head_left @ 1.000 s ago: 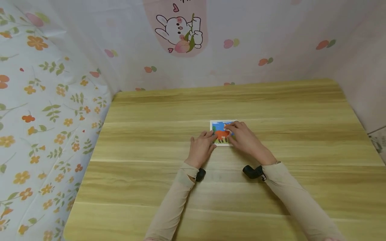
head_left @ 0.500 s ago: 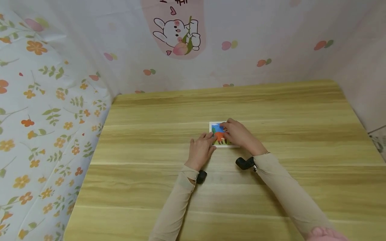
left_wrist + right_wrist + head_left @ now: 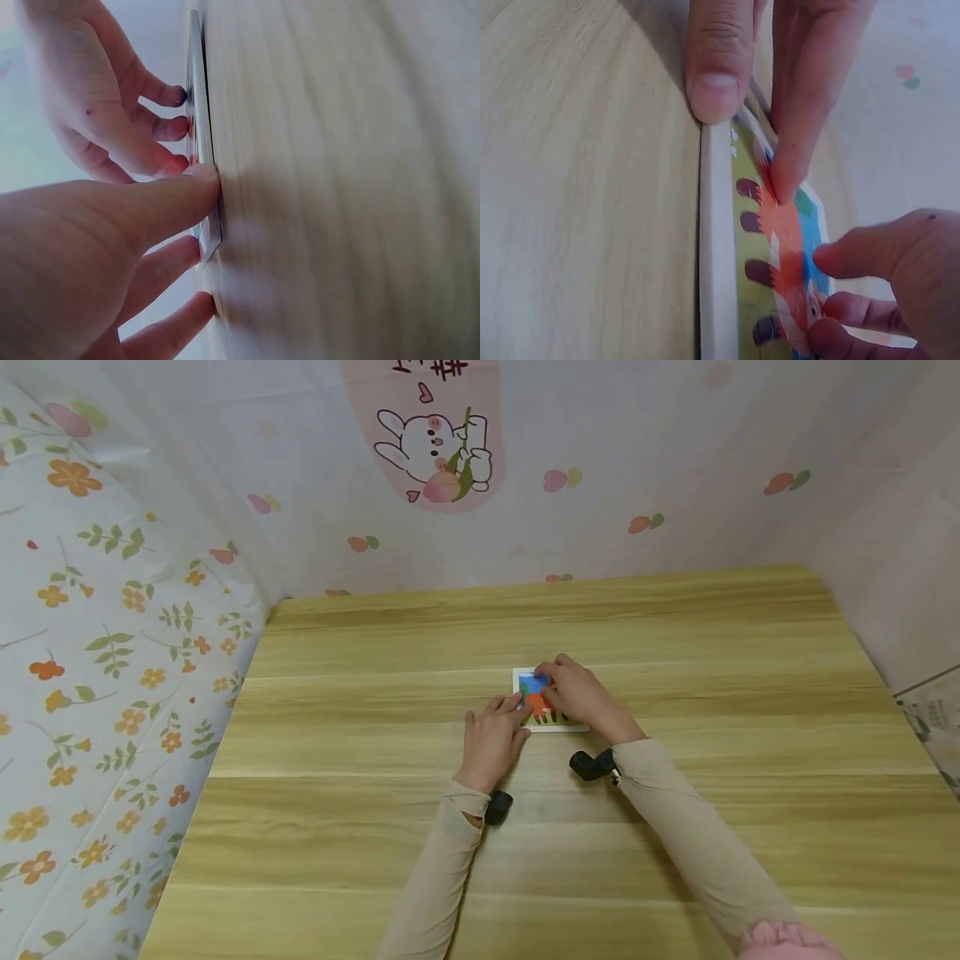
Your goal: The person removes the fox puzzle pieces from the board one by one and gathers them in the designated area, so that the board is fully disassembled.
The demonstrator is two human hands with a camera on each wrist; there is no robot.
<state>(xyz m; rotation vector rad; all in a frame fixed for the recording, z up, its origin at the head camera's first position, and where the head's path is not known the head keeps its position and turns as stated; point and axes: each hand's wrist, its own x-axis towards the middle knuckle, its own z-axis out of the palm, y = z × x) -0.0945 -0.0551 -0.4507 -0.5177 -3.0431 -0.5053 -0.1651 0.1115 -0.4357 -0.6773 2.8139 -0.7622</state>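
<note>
A small white-framed jigsaw puzzle (image 3: 536,702) with an orange fox lies flat on the wooden table (image 3: 360,710). My left hand (image 3: 489,745) holds its near left corner. In the right wrist view, the left thumb (image 3: 716,90) is against the near edge and the index finger presses on the fox's body. My right hand (image 3: 587,697) arches over the puzzle's right part. Its bent, spread fingertips (image 3: 832,259) touch the picture around the fox's head (image 3: 814,306). The right hand hides the upper right of the picture in the head view.
A white curtain (image 3: 600,443) with a rabbit and peaches hangs behind the table's far edge. Flowered cloth (image 3: 127,693) covers the left side. Dark wrist cameras (image 3: 592,766) sit below each hand, close over the table.
My right hand has shifted left across the puzzle, and its fingers now cover the fox's head in the head view. The left hand keeps its place at the corner. The head view has shifted slightly.
</note>
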